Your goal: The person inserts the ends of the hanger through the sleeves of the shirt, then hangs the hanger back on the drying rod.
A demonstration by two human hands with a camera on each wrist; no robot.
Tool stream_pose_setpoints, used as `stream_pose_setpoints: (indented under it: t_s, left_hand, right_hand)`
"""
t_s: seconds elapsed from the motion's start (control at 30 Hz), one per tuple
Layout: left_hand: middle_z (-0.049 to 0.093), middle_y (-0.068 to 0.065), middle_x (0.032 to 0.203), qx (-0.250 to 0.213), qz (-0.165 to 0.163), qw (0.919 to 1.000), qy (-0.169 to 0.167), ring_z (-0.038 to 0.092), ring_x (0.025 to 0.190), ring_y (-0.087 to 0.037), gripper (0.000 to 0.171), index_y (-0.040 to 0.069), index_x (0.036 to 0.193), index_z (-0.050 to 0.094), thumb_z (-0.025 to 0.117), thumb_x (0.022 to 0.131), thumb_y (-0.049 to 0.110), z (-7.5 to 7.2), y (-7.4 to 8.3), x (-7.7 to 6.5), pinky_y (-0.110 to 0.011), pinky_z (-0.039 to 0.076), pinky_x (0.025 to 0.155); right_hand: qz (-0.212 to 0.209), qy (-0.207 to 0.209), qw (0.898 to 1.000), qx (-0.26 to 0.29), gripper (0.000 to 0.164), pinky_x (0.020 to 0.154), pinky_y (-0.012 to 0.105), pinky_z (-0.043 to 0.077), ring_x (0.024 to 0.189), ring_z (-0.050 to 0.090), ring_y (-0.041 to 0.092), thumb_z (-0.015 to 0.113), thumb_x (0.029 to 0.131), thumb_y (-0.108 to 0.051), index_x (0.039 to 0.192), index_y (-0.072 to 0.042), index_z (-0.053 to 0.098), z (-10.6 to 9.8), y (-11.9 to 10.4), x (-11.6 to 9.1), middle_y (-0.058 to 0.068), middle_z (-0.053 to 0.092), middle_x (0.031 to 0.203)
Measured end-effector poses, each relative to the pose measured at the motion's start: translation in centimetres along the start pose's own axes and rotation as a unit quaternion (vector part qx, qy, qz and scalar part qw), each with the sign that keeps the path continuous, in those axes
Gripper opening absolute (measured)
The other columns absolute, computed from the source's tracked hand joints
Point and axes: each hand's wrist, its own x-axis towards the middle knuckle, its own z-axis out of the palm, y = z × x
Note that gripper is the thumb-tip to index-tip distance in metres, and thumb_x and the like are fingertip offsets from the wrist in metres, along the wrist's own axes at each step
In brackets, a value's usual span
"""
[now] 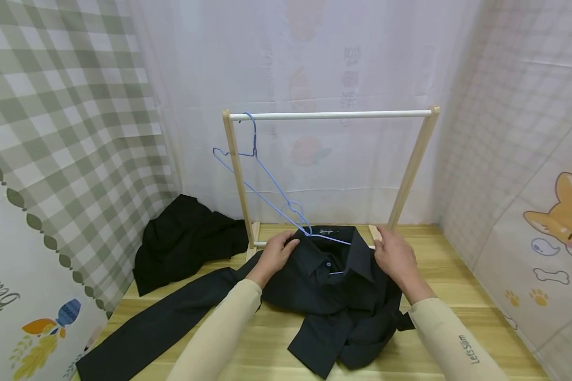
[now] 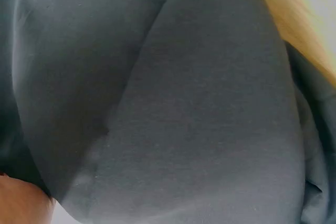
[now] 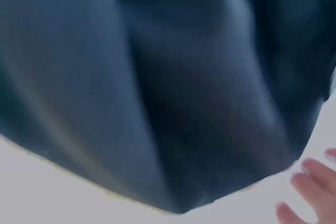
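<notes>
A black collared shirt (image 1: 333,296) lies on the wooden table, its collar toward the rack and one sleeve stretched to the front left. Blue wire of a hanger (image 1: 333,239) shows inside the collar. My left hand (image 1: 275,256) pinches the shirt at its left shoulder, thumb on top; the left wrist view shows mostly cloth (image 2: 210,103). At the right shoulder is my right hand (image 1: 399,259). In the right wrist view its fingers (image 3: 315,179) are extended beside the cloth's edge, with a small gap. Another blue hanger (image 1: 271,180) hangs from the rack, partly overlapping the collar.
A rack (image 1: 333,115) with a white rail and wooden legs stands behind the shirt. Another black garment (image 1: 190,238) lies crumpled at the back left. Checked cloth (image 1: 71,95) hangs on the left, and printed cloth (image 1: 529,211) on the right.
</notes>
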Motion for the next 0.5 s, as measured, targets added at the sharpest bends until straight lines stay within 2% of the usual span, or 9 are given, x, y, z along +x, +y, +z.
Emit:
stream_pose_setpoints:
  t_s: [0.1,0.17,0.3,0.37,0.43,0.5]
  left_hand:
    - [0.062,-0.003,0.094,-0.027,-0.025,0.9993,-0.009,0.054,0.083,-0.019,0.015,0.009,0.106,0.065,0.055,0.103,0.02,-0.2,0.2,0.0,-0.035,0.044,0.076]
    - [0.06,-0.001,0.09,-0.034,-0.033,0.9988,-0.016,0.052,0.08,-0.017,0.014,0.011,0.104,0.064,0.055,0.103,0.022,0.0,0.6,0.1,-0.033,0.042,0.074]
    - [0.057,0.0,0.081,-0.034,-0.02,0.999,-0.019,0.051,0.075,-0.016,0.014,0.011,0.095,0.064,0.058,0.102,0.021,0.6,1.8,0.6,-0.03,0.041,0.07]
    - [0.055,0.0,0.078,-0.028,-0.015,0.9993,-0.018,0.05,0.074,-0.016,0.016,0.01,0.09,0.062,0.059,0.101,0.022,0.9,2.3,0.8,-0.03,0.041,0.069]
    - [0.06,-0.001,0.084,-0.022,-0.018,0.9995,-0.015,0.054,0.078,-0.016,0.018,0.009,0.093,0.065,0.06,0.101,0.025,0.8,2.5,0.9,-0.031,0.044,0.072]
    - [0.066,-0.003,0.095,-0.018,-0.023,0.9995,-0.013,0.059,0.087,-0.018,0.02,0.009,0.102,0.069,0.061,0.1,0.027,0.5,2.2,1.1,-0.035,0.048,0.08]
  right_hand:
    - [-0.022,-0.118,0.993,0.012,0.038,0.093,0.062,0.043,0.113,0.056,0.05,0.051,0.104,-0.02,0.129,0.009,0.058,-0.4,0.8,0.2,0.032,0.06,0.122]
    - [-0.045,-0.143,0.988,0.03,0.035,0.092,0.059,0.045,0.107,0.061,0.045,0.054,0.103,-0.024,0.12,0.004,0.066,-0.1,0.8,0.3,0.026,0.066,0.114]
    - [-0.063,-0.087,0.993,0.042,0.02,0.083,0.051,0.049,0.09,0.065,0.032,0.064,0.098,-0.022,0.103,-0.005,0.072,1.2,-0.2,0.5,0.012,0.071,0.1]
    - [-0.059,-0.063,0.995,0.045,0.018,0.081,0.05,0.05,0.088,0.064,0.03,0.067,0.096,-0.021,0.102,-0.004,0.072,1.5,-0.9,0.6,0.012,0.071,0.098]
    - [-0.051,-0.039,0.997,0.047,0.02,0.08,0.05,0.05,0.087,0.063,0.031,0.068,0.096,-0.02,0.104,-0.002,0.071,1.6,-1.4,0.6,0.014,0.07,0.098]
    - [-0.044,-0.004,0.998,0.042,0.023,0.08,0.052,0.05,0.089,0.064,0.035,0.068,0.095,-0.019,0.107,0.0,0.07,1.5,-1.3,0.7,0.018,0.07,0.1]
